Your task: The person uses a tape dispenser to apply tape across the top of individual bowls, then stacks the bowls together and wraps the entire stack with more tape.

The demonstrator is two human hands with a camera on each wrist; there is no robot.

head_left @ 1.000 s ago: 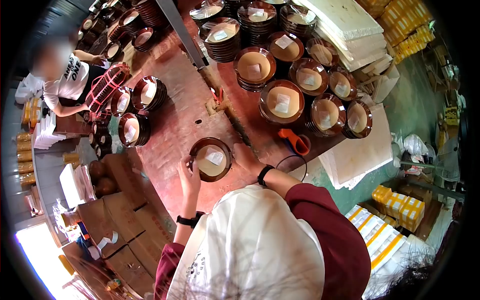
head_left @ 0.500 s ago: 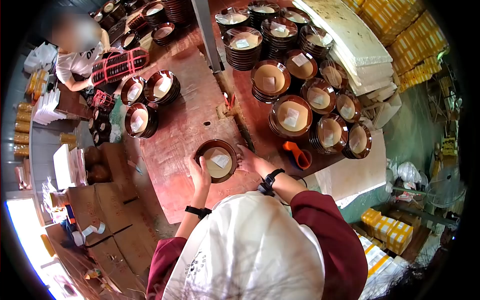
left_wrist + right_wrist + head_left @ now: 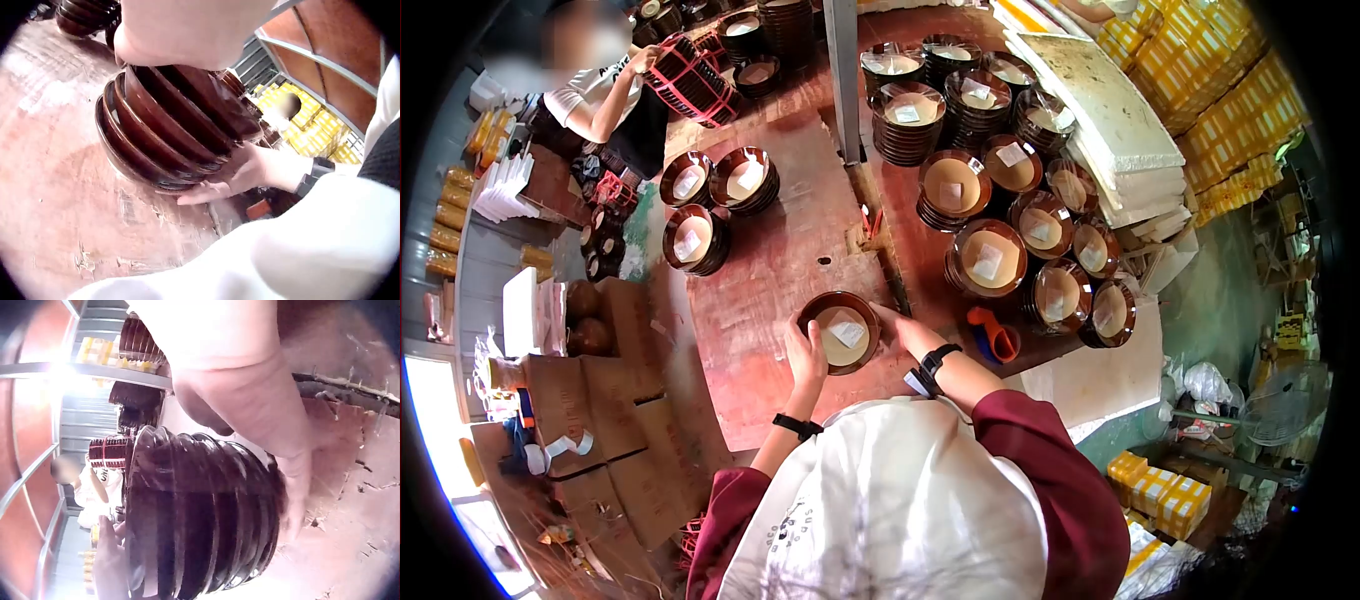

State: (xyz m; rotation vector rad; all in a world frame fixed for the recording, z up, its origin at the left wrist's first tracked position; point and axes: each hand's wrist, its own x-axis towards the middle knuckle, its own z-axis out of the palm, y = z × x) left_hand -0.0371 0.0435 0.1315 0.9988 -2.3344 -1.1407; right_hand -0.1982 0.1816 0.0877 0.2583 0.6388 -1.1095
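Observation:
A stack of dark brown glazed bowls (image 3: 870,352) stands on the reddish board table in front of me, a white paper slip (image 3: 847,331) inside the cream-coloured top bowl. My left hand (image 3: 805,352) rests against the stack's left side, fingers extended and thumb up by the rim. On the opposite side is my right hand (image 3: 892,325), partly hidden by the stack in the head view. The left wrist view shows the right hand (image 3: 234,175) with straight fingers along the lowest bowls. In the right wrist view the stack (image 3: 206,512) fills the space between both hands.
Several bowl stacks (image 3: 985,258) stand at the right, some under clear film, with an orange tool (image 3: 995,337) before them. Three more stacks (image 3: 745,180) are at the left. White foam sheets (image 3: 1100,110) and a metal post (image 3: 840,80) stand behind. Another person holds a red-strapped bundle (image 3: 695,85).
Both hands stay at the stack's sides, which keeps nearly the same place on the table; my left hand's thumb and fingers shift slightly. The other person has raised the red-strapped bundle. The head view has turned.

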